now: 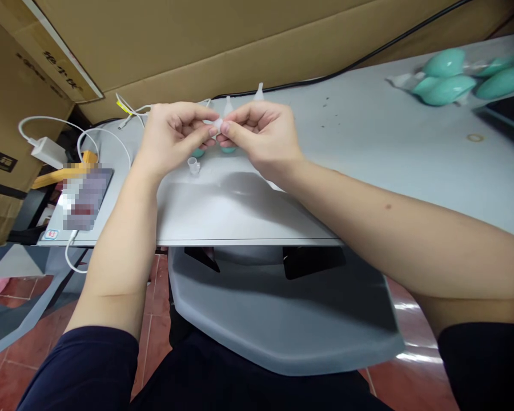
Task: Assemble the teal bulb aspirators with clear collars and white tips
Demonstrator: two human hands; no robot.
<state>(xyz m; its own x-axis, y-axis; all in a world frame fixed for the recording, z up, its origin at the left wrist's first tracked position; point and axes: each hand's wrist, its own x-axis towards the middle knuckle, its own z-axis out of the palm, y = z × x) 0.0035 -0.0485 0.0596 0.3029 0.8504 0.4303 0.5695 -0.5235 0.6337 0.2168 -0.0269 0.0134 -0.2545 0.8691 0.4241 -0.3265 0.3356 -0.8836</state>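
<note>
Over the far part of the desk, my left hand (184,128) and my right hand (257,130) meet, fingertips almost touching. Thumb and fingers of both pinch a small whitish translucent plastic piece (218,124), mostly covered by the fingertips. Just below my left hand, a small clear plastic fitting (193,165) stands on the desk. Two pointed translucent nozzles, a left nozzle (228,105) and a right nozzle (259,91), rise behind my hands. Bits of teal, such as a teal bulb (228,149), show below my fingers; the rest is hidden.
Several teal rubber bulbs (445,88) with whitish tips lie on the grey desk (411,154) at the far right, near a tan ring (475,137). A phone (88,200), white charger (49,153) and cables occupy the left. Cardboard (240,51) walls the back; a black cable (368,54) runs along it.
</note>
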